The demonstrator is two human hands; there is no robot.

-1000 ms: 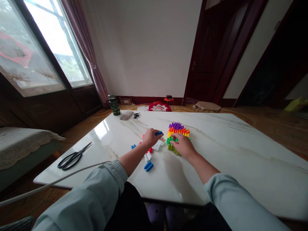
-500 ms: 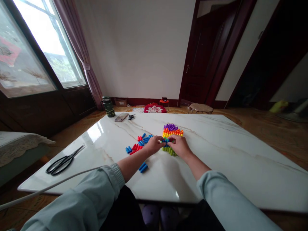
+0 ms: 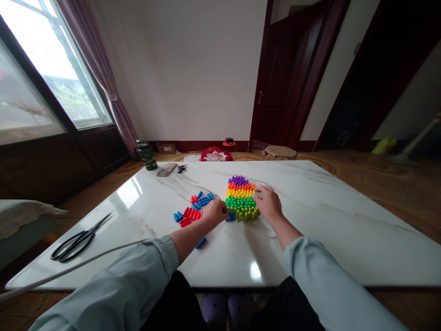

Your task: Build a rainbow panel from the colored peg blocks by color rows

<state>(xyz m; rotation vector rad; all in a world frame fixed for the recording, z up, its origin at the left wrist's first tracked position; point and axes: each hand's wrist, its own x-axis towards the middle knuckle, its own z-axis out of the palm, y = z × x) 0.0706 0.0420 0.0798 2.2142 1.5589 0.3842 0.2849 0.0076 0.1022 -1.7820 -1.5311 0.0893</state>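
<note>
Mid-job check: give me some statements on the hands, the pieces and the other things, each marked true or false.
1. The left hand touches blue pieces beside the multicoloured block. True.
2. The right hand grips red pieces. False: it is at the block's right edge; the red pieces lie left of the block.
3. The purple pieces are at the block's far end. True.
4. The scissors lie right of the block. False: they lie to its left.
5. The flask stands upright beside the phone. True.

Wht tbl | multicol. pegs | red/blu pegs | scissors | flask | ph. | keys
</note>
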